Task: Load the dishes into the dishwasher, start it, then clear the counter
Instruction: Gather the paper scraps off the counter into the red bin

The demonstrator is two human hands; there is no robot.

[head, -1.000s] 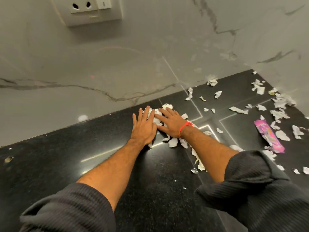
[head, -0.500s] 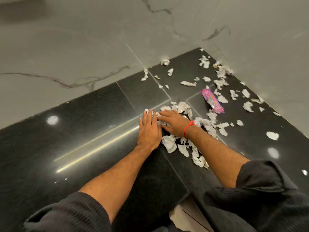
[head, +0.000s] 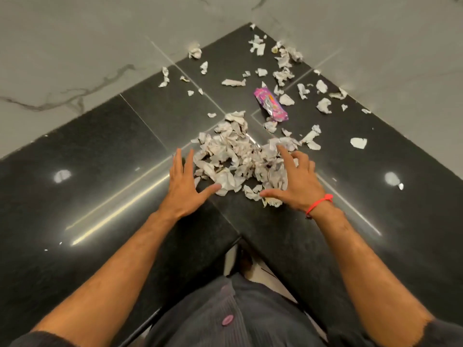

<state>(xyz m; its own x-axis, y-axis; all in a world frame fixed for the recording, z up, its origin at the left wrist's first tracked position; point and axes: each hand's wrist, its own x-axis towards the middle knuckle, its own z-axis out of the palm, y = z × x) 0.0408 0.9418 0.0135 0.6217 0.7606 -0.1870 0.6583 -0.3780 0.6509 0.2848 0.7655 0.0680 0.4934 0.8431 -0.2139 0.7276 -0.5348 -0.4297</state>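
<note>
step: looks like we're in the "clear the counter" bit. No dishes or dishwasher anywhere in view, so I'd guess that part is behind us, can't confirm from here.

counter: glossy black speckled stone counter (head: 105,171), L-shaped, running into a corner under grey marble-look wall tiles (head: 75,58).

mess: a heaped pile of torn, crumpled white paper scraps (head: 235,156) sitting near the inner bend of the counter, right in front of the person.

stragglers: plenty of loose white paper bits (head: 283,61) strewn back toward the corner, well apart from the pile, plus one lone scrap (head: 358,142) off to the right.

wrapper: a pink and purple crinkly plastic snack wrapper (head: 271,104) lying flat beyond the pile, not touching it as far as I can tell.

left hand (head: 185,189): flat and spread, fingers straight, at the left edge of the pile, holding nothing.

right hand (head: 295,181): also spread with fingers loosely bent, partly over the right side of the pile, gripping nothing; red thread band (head: 319,204) on the wrist.

hands overall: apart, bracketing the heap from both sides.

next move, my guess: close both hands in and scoop the heap up, or rake the far stragglers and wrapper in first. Light scraps will spill out of a loose scoop, so squeeze firmly.
</note>
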